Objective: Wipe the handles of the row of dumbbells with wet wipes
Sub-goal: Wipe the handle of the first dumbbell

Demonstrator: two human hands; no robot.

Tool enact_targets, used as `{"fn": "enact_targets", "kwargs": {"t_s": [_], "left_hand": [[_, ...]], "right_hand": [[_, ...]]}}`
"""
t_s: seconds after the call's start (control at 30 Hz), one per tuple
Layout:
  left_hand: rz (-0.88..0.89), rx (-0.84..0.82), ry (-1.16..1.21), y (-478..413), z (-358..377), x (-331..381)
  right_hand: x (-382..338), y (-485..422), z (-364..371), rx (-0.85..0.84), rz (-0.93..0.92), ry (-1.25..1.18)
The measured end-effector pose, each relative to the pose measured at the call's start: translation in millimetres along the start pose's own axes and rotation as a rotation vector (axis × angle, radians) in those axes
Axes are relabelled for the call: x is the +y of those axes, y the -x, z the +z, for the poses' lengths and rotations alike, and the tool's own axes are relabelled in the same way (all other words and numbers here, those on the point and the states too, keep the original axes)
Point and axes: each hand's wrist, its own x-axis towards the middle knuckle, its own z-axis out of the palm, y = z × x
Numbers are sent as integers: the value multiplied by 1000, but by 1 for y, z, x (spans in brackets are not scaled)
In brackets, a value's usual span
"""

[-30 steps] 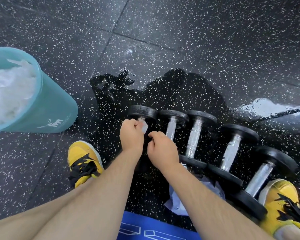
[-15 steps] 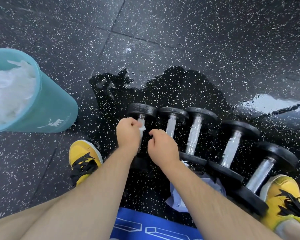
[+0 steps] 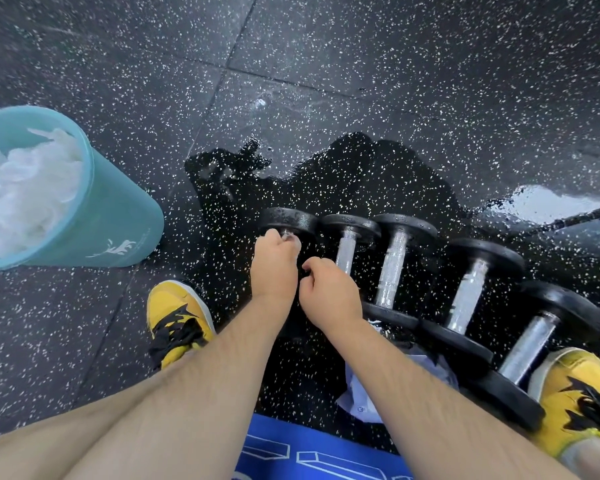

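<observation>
The person is crouching over 5 dumbbells [image 3: 392, 268] that are lying side by side on the wet, speckled black floor [image 3: 361, 64], handles pointing away from the body.

The left hand [image 3: 274, 265] is curling its fingers round the handle of the first dumbbell [image 3: 288, 220], the one at the left end of the row. Compared with 1 second ago, this hand is sitting farther up the handle, its fingertips now touching the far black head. The white wet wipe that was showing plainly between hand and head is now almost wholly hidden: only a pale sliver [image 3: 290, 239] is peeking out at the fingertips, and it is hard to say whether that is wipe or bare metal.

The right hand [image 3: 329, 292] is staying just beside the left, between the first and second handles, with its fingers clenched; what they are closing on is hidden, so I cannot tell. Its place has hardly changed.

The other 4 handles are lying bare and shining.

A teal bucket [image 3: 118, 220] full of white wipes [image 3: 25, 195] is standing well apart to the left. A yellow shoe [image 3: 177, 317] is standing left of the arms, and another [image 3: 575, 386] is touching the fifth dumbbell's near head.
</observation>
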Motion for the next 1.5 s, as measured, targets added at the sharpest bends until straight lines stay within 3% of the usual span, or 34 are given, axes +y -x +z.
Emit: {"fn": "enact_targets", "kwargs": {"t_s": [0.13, 0.27, 0.43, 0.7, 0.87, 0.97, 1.1, 1.23, 1.5], "left_hand": [[124, -102, -112, 6, -1, -5], [-8, -76, -91, 27, 0, -9], [-243, 30, 166, 30, 7, -7], [-389, 205, 361, -15, 0, 15], [-103, 64, 122, -12, 1, 10], [55, -90, -193, -10, -4, 11], [148, -171, -334, 6, -7, 11], [40, -160, -80, 20, -5, -6], [-269, 28, 323, -5, -10, -8]], "right_hand": [[1, -2, -2, -1, 12, -7], [1, -3, -2, 2, 24, -16], [2, -2, -1, 8, 25, -27], [3, -2, -1, -5, 28, -36], [4, -2, 0, -8, 46, -61], [1, -3, -2, -2, 58, -73], [2, -2, -2, -6, 56, -76], [5, -2, 0, 11, 43, -75], [9, -4, 3, 13, 33, -76]]}}
